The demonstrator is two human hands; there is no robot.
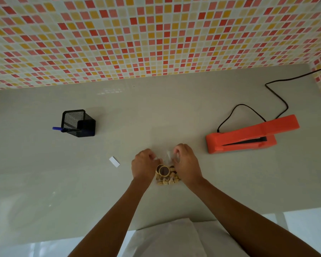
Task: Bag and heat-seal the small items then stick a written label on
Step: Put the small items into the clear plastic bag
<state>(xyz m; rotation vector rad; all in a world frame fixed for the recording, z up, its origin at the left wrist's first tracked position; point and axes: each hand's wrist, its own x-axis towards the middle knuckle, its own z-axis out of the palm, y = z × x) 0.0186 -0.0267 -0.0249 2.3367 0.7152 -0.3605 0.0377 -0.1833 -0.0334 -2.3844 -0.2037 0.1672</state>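
Observation:
A clear plastic bag lies on the grey table between my hands. It holds several small tan and brown items, with a round ring-shaped piece on top. My left hand pinches the bag's far left edge. On the other side, my right hand grips its far right edge. A small white blank label lies flat to the left of my left hand. The orange heat sealer stands at the right with its arm raised.
A black mesh pen holder with a blue pen stands at the back left. The sealer's black cable loops toward the back right corner. A mosaic-tiled wall borders the table's far side. White cloth lies at the near edge.

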